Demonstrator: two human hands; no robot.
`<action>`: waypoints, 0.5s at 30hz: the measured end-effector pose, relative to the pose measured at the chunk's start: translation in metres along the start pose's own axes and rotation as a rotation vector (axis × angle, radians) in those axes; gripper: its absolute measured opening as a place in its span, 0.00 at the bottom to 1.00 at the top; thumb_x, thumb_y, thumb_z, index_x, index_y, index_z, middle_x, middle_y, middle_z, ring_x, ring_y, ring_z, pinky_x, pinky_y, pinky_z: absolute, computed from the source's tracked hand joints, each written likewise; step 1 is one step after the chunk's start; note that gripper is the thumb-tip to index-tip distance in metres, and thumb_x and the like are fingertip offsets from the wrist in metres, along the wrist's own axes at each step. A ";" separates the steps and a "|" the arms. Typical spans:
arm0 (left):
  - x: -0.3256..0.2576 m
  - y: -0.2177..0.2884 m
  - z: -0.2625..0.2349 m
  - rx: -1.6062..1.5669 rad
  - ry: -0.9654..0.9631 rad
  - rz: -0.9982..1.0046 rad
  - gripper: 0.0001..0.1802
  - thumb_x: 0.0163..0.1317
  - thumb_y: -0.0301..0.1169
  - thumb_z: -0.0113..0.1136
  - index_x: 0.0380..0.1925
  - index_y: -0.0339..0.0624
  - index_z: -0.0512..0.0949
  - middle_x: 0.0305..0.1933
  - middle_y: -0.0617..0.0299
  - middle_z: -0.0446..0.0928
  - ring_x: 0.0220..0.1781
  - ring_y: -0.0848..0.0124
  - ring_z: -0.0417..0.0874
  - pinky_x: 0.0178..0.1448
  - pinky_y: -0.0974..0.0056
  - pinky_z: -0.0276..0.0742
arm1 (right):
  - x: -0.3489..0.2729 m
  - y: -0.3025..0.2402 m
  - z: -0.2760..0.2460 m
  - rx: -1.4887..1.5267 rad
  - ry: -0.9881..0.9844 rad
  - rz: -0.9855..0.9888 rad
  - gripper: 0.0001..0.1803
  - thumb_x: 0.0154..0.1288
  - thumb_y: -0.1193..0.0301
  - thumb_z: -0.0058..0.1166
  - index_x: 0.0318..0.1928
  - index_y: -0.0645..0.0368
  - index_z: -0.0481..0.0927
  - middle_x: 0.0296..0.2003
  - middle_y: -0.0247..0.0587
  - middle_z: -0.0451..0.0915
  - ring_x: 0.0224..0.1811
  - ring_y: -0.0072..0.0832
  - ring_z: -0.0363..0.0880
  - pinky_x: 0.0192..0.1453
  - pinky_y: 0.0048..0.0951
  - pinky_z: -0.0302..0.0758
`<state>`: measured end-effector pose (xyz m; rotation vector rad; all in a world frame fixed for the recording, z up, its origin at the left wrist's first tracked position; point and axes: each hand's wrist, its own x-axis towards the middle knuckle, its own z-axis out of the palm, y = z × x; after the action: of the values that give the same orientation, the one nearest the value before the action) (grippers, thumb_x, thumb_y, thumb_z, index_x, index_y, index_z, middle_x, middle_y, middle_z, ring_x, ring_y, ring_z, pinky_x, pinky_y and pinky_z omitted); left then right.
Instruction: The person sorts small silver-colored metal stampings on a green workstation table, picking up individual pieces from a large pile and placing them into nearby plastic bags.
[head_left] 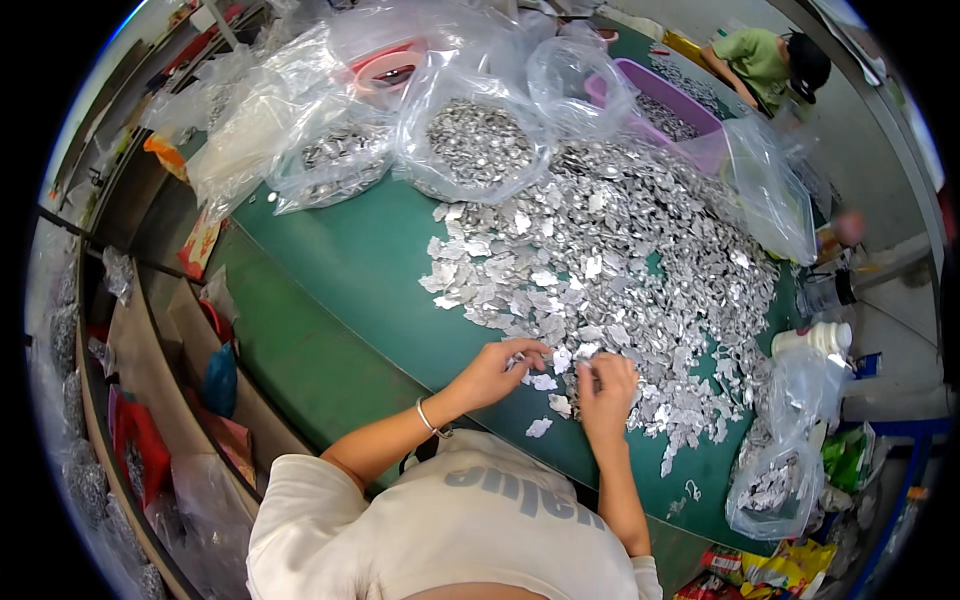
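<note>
A broad heap of small, flat silver metal pieces is spread over the green tabletop. At its near edge my left hand, with a bangle at the wrist, has its fingers curled in around small silver pieces. A short way to the right, my right hand is closed, thumb and fingertips together at a small silver piece partly hidden by the fingers. Between the two hands lie a few loose silver pieces. One single piece rests nearer my body.
Clear plastic bags of silver pieces stand along the table's far side, near a purple basin. A white bottle and another bag line the right edge. A person in green works at the far right.
</note>
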<state>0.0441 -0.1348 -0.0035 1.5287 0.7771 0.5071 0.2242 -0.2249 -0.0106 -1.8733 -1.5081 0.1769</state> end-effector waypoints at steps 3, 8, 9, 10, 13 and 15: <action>-0.002 -0.018 -0.018 0.099 0.199 0.092 0.15 0.61 0.18 0.50 0.47 0.37 0.78 0.36 0.61 0.81 0.37 0.74 0.79 0.44 0.69 0.74 | -0.001 0.018 -0.011 0.166 0.085 0.106 0.06 0.60 0.72 0.59 0.33 0.62 0.77 0.34 0.41 0.78 0.36 0.32 0.74 0.39 0.34 0.69; -0.009 -0.023 -0.060 0.397 0.544 0.163 0.14 0.56 0.16 0.53 0.43 0.35 0.78 0.36 0.55 0.81 0.40 0.66 0.82 0.47 0.67 0.75 | -0.001 0.027 -0.036 1.025 0.070 0.587 0.09 0.70 0.70 0.50 0.31 0.59 0.73 0.28 0.40 0.78 0.22 0.21 0.71 0.23 0.21 0.67; -0.010 -0.019 -0.064 0.383 0.571 0.139 0.14 0.56 0.15 0.54 0.42 0.34 0.78 0.37 0.54 0.81 0.40 0.65 0.82 0.47 0.67 0.75 | 0.001 0.029 -0.041 1.165 0.028 0.669 0.10 0.71 0.69 0.48 0.30 0.58 0.72 0.27 0.39 0.78 0.19 0.19 0.69 0.20 0.19 0.65; -0.009 -0.020 -0.067 0.410 0.589 0.141 0.13 0.55 0.16 0.55 0.41 0.34 0.78 0.37 0.54 0.81 0.40 0.66 0.82 0.46 0.66 0.75 | 0.002 0.029 -0.041 1.218 0.063 0.729 0.12 0.71 0.68 0.47 0.28 0.57 0.71 0.22 0.36 0.75 0.13 0.18 0.64 0.15 0.17 0.59; -0.007 -0.021 -0.066 0.356 0.568 0.118 0.12 0.56 0.17 0.56 0.41 0.34 0.78 0.36 0.55 0.81 0.39 0.67 0.82 0.45 0.66 0.75 | 0.010 0.031 -0.042 1.114 0.102 0.748 0.10 0.72 0.71 0.46 0.31 0.57 0.72 0.20 0.33 0.73 0.14 0.16 0.62 0.17 0.16 0.57; -0.005 -0.022 -0.057 0.343 0.528 0.154 0.12 0.57 0.19 0.57 0.42 0.36 0.79 0.33 0.59 0.79 0.33 0.72 0.78 0.39 0.69 0.73 | 0.016 0.035 -0.034 0.745 0.056 0.601 0.07 0.71 0.73 0.46 0.34 0.58 0.76 0.20 0.32 0.71 0.16 0.17 0.63 0.19 0.19 0.58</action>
<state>-0.0043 -0.0997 -0.0174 1.8049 1.2027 0.9531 0.2745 -0.2275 -0.0015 -1.6093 -0.6434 0.8297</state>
